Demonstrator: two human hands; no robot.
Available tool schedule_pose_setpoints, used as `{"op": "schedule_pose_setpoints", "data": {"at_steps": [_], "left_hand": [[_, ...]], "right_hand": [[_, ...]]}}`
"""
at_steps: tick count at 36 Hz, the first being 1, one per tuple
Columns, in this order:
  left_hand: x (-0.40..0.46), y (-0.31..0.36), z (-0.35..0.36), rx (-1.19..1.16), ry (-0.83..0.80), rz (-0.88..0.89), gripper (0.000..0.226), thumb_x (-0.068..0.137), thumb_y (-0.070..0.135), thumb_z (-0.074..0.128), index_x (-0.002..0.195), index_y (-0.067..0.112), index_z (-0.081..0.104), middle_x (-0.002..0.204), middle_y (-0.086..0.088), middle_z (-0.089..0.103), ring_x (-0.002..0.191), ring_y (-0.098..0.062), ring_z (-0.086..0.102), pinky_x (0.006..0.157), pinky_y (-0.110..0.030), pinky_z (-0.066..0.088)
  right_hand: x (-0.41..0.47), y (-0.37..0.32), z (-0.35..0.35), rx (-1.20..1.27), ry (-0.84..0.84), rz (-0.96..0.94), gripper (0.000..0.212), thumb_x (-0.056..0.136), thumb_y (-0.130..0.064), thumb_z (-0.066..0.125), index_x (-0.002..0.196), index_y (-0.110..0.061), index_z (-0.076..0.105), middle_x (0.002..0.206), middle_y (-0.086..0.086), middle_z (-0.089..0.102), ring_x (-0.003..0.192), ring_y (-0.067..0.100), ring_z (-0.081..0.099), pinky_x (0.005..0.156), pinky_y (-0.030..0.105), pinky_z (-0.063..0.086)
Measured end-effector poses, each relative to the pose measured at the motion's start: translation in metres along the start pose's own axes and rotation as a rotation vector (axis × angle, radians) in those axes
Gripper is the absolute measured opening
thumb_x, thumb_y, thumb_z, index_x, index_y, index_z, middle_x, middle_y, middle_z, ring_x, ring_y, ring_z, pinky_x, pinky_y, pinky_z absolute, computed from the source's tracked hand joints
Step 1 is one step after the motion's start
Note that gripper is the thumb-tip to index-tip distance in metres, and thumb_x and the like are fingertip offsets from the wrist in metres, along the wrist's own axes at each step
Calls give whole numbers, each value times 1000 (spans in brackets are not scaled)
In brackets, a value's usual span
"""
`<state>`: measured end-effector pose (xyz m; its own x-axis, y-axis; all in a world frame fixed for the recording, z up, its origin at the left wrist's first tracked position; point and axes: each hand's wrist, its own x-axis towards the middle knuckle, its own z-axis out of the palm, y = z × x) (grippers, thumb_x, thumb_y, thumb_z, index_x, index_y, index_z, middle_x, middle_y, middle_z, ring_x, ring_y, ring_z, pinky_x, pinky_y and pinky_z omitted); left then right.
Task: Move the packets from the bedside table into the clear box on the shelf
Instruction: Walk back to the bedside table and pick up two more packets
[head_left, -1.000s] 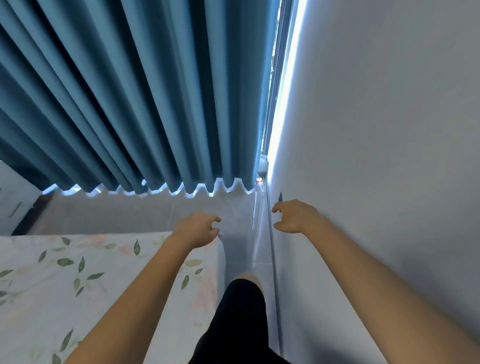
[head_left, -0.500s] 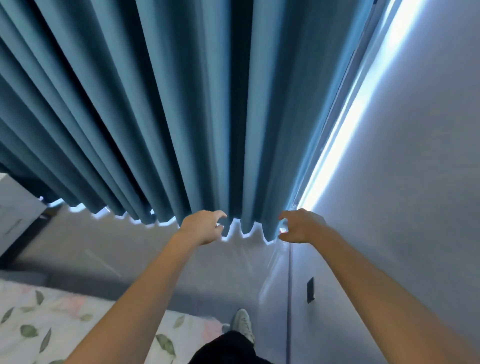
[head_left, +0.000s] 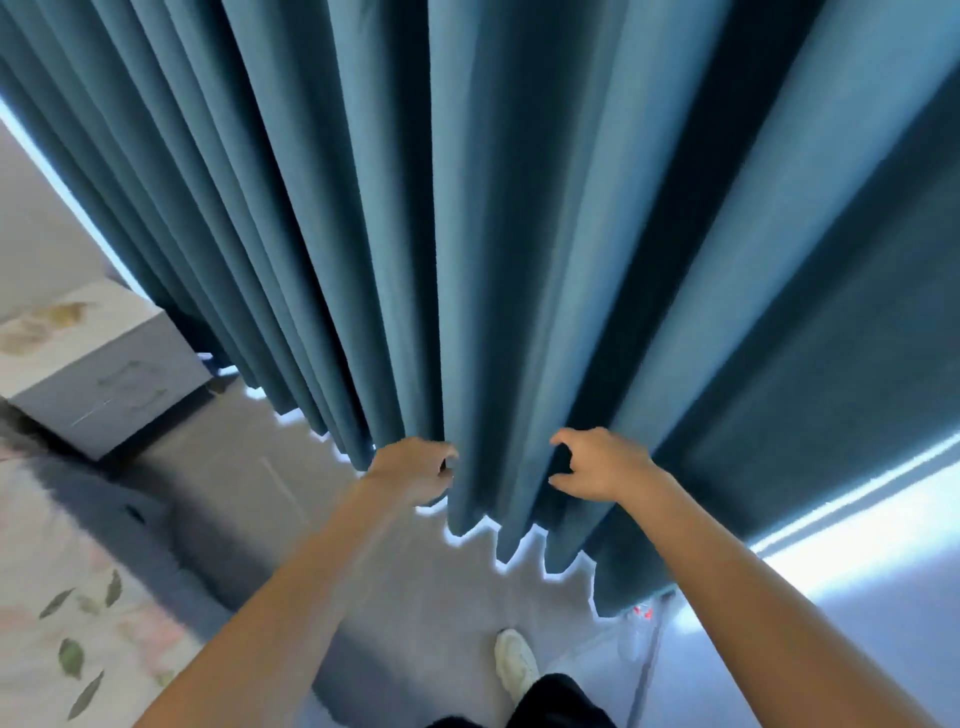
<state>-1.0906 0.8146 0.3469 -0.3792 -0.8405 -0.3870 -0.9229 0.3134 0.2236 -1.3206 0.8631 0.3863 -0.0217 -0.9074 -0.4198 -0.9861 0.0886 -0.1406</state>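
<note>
A grey bedside table (head_left: 111, 387) with drawer handles stands at the left, beside the curtain. Blurred tan and white shapes (head_left: 49, 319) lie on its top; they may be the packets, but I cannot tell. No clear box and no shelf are in view. My left hand (head_left: 410, 467) and my right hand (head_left: 597, 465) are held out in front of me at mid-frame, before the curtain. Both have loosely curled fingers and hold nothing. They are far from the table.
A floor-length blue curtain (head_left: 519, 234) fills most of the view ahead. A bed with a leaf-print sheet (head_left: 67, 623) lies at the lower left. Grey floor (head_left: 415, 597) runs between bed and curtain, with my white shoe (head_left: 514, 660) on it. A pale wall (head_left: 883, 623) is at the right.
The view has swung left: the wall slid off to the right, the curtain now fills the frame, and the bedside table has come into sight. Both hands stay held out, holding nothing.
</note>
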Motion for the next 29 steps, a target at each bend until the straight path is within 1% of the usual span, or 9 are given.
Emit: {"op": "schedule_pose_setpoints", "data": {"at_steps": [2, 5, 6, 8, 10, 14, 20, 25, 29], "left_hand": [[19, -18, -14, -19, 20, -74, 39, 95, 30, 39, 134, 32, 47, 128, 1, 58, 119, -24, 52, 93, -34, 46], [40, -50, -29, -87, 55, -183, 39, 94, 30, 42, 132, 30, 48, 127, 0, 60, 116, -24, 55, 92, -34, 47], [43, -61, -34, -110, 57, -216, 39, 94, 30, 42, 133, 31, 47, 127, 0, 60, 115, -24, 55, 92, -33, 47], [47, -83, -43, -126, 65, -278, 39, 96, 31, 42, 134, 32, 46, 128, 0, 58, 118, -25, 53, 90, -32, 45], [47, -107, -52, -133, 88, -354, 39, 97, 31, 42, 135, 29, 46, 129, -3, 58, 121, -26, 50, 89, -31, 42], [39, -158, -56, -185, 105, -496, 43, 98, 32, 40, 141, 27, 40, 133, -5, 54, 123, -27, 49, 92, -35, 43], [26, -259, -54, -276, 141, -679, 43, 97, 34, 41, 140, 28, 41, 129, -4, 59, 118, -27, 54, 92, -40, 49], [20, -369, -68, -321, 174, -784, 43, 98, 33, 41, 140, 27, 41, 128, -3, 60, 119, -26, 53, 92, -38, 48], [11, -451, -88, -359, 161, -828, 41, 98, 34, 38, 138, 28, 43, 136, -3, 54, 123, -26, 51, 95, -39, 46]], "right_hand": [[36, -8, -15, -9, 6, -56, 56, 86, -44, 57, 138, -33, 38, 109, -4, 63, 113, 21, 55, 81, 30, 44], [86, -27, -29, -37, -24, -153, 54, 87, -44, 56, 137, -33, 39, 90, -8, 59, 106, 20, 58, 74, 27, 42], [100, -36, -33, -58, -40, -186, 54, 86, -45, 56, 137, -33, 39, 91, -8, 60, 105, 19, 59, 74, 28, 43], [129, -56, -42, -80, -65, -249, 56, 86, -44, 56, 137, -33, 39, 107, -6, 63, 107, 19, 59, 80, 29, 47], [155, -83, -51, -105, -86, -325, 56, 87, -43, 55, 138, -32, 38, 119, -3, 60, 111, 21, 57, 86, 31, 48], [204, -151, -61, -176, -128, -495, 57, 86, -43, 55, 140, -33, 36, 117, -2, 60, 110, 21, 57, 89, 34, 49], [272, -283, -61, -306, -155, -702, 55, 87, -38, 54, 139, -33, 36, 119, -3, 58, 109, 20, 56, 86, 32, 48], [333, -398, -50, -339, -162, -768, 56, 87, -35, 52, 140, -31, 35, 116, -2, 61, 107, 21, 58, 83, 31, 47], [367, -474, -53, -359, -200, -763, 57, 86, -32, 51, 141, -33, 35, 116, -2, 61, 107, 20, 58, 79, 30, 46]]}}
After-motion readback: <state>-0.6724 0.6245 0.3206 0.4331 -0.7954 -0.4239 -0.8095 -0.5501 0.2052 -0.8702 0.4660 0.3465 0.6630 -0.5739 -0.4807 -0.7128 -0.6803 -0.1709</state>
